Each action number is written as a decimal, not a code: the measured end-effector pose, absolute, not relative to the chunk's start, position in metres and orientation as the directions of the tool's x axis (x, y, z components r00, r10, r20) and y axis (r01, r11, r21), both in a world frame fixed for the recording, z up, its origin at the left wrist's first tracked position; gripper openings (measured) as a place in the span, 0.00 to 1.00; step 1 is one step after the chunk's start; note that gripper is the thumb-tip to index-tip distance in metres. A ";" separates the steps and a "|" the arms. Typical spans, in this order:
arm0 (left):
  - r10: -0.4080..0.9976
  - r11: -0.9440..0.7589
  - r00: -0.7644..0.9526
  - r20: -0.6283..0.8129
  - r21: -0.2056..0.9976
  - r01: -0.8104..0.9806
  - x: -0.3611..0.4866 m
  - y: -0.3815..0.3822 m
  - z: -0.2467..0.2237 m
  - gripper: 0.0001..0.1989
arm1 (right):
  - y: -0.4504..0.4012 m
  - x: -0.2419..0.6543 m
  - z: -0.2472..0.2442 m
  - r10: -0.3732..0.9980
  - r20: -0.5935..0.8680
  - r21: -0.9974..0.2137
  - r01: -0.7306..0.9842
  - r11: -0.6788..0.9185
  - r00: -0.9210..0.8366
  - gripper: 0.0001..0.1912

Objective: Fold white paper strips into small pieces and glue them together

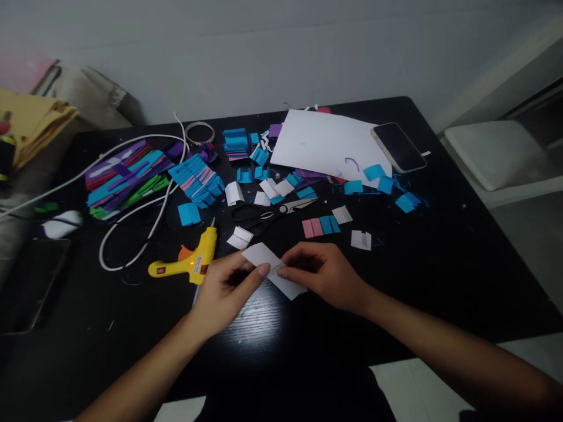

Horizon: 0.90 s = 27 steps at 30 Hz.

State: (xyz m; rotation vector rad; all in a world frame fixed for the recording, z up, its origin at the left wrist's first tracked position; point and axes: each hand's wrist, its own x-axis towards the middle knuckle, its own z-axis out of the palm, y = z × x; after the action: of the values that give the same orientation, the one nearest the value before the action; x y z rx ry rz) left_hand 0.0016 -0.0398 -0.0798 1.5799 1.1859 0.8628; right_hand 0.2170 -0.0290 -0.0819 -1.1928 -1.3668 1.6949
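A small white paper piece point(285, 285) with a crease across it is held between both hands above the front of the table. My left hand point(226, 287) pinches its left edge, thumb on top. At its right edge, the thumb and forefinger of my right hand point(328, 275) close on the crease. Just left of my left hand lies a yellow glue gun point(200, 258) with a small orange light on. Black-handled scissors point(272, 214) rest beyond the hands. Near them are a folded white paper point(240, 237) and a row of pink and blue folded papers point(321, 227).
Bundled coloured paper strips point(127, 176) lie at the left, with a white cable point(103, 246) looping around them. A large white sheet point(325, 140) and a phone point(399, 147) are at the back right. Blue paper pieces point(407, 202) are scattered nearby. The black table point(440, 281) meets a wall behind.
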 end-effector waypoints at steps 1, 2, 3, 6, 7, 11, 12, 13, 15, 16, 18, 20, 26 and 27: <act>0.955 -0.085 0.295 -0.007 0.951 0.298 0.001 -0.040 -0.080 0.12 | -0.029 0.218 -0.082 0.896 -0.247 -0.969 0.067 -0.239 -0.369 0.09; 0.952 -0.089 0.306 -0.009 0.948 0.306 0.001 -0.040 -0.081 0.11 | -0.029 0.218 -0.081 0.900 -0.245 -0.969 0.083 -0.231 -0.360 0.08; 0.950 -0.098 0.312 -0.006 0.943 0.317 0.001 -0.040 -0.082 0.10 | -0.029 0.218 -0.081 0.903 -0.244 -0.970 0.099 -0.223 -0.355 0.07; 0.953 -0.152 0.302 0.041 0.922 0.356 0.000 -0.041 -0.086 0.08 | -0.029 0.219 -0.081 0.915 -0.229 -0.972 0.131 -0.195 -0.333 0.05; 0.953 -0.173 0.297 0.061 0.915 0.365 0.000 -0.041 -0.087 0.08 | -0.029 0.219 -0.081 0.920 -0.218 -0.974 0.134 -0.183 -0.326 0.05; 0.956 -0.184 0.282 0.078 0.910 0.372 0.000 -0.041 -0.089 0.08 | -0.029 0.218 -0.082 0.933 -0.205 -0.977 0.121 -0.176 -0.295 0.06; 0.960 -0.166 0.272 0.064 0.914 0.370 0.000 -0.041 -0.089 0.08 | -0.029 0.217 -0.082 0.936 -0.204 -0.977 0.114 -0.178 -0.288 0.06; 0.964 -0.143 0.261 0.046 0.919 0.368 0.000 -0.042 -0.089 0.09 | -0.030 0.217 -0.082 0.939 -0.199 -0.979 0.107 -0.175 -0.280 0.06; 0.966 -0.105 0.258 0.009 0.927 0.361 0.001 -0.042 -0.088 0.09 | -0.030 0.217 -0.081 0.946 -0.182 -0.982 0.105 -0.159 -0.269 0.06; 0.964 -0.095 0.265 -0.003 0.929 0.357 0.001 -0.042 -0.088 0.08 | -0.031 0.217 -0.081 0.949 -0.169 -0.983 0.110 -0.145 -0.266 0.05; 0.959 -0.098 0.284 -0.007 0.930 0.354 0.001 -0.043 -0.088 0.07 | -0.031 0.217 -0.080 0.954 -0.140 -0.985 0.132 -0.108 -0.267 0.03; 0.957 -0.116 0.290 0.006 0.925 0.363 0.001 -0.043 -0.089 0.07 | -0.032 0.218 -0.079 0.956 -0.112 -0.984 0.168 -0.068 -0.272 0.02; 0.962 -0.119 0.273 0.014 0.919 0.375 0.002 -0.045 -0.092 0.08 | -0.031 0.218 -0.077 0.950 -0.093 -0.973 0.230 -0.023 -0.298 0.02; 0.963 -0.115 0.270 0.012 0.922 0.370 0.002 -0.045 -0.092 0.08 | -0.031 0.218 -0.077 0.949 -0.093 -0.972 0.233 -0.021 -0.301 0.02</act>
State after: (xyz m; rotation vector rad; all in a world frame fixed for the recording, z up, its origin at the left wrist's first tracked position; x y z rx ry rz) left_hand 0.0023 -0.0453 -0.0916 1.6545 1.2448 0.8409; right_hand 0.2184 -0.0307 -0.0767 -1.2585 -1.5913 1.3698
